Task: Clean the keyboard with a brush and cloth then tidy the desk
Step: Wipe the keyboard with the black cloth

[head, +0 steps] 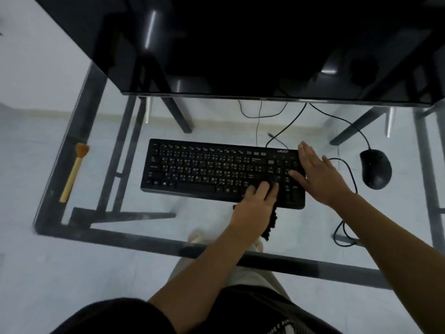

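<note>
I'm looking down through a glass counter point(313, 237) with a dark frame. The black keyboard point(212, 171) lies flat near the middle of it, its long side running left to right, cable leading back under the monitor point(240, 44).

My left hand point(256, 207) is pressed palm down on the keyboard's near right part, fingers spread only slightly over the keys, with a dark nubby cloth point(271, 225) trapped beneath it; the cloth's loose end trails off the keyboard's near edge onto the glass. I can't tell whether the fingers pinch the cloth or only press on it.

My right hand point(321, 174) is flat and wide open, holding nothing, lying over the keyboard's right end, thumb on the number keys and fingertips reaching the far right corner.

The brush point(73, 172), pale wooden handle and orange bristles pointing away from me, rests on the counter far to the left, well apart from the keyboard. A black mouse point(375, 168) sits to the right of the keyboard, near my right hand but not touching it.
</note>
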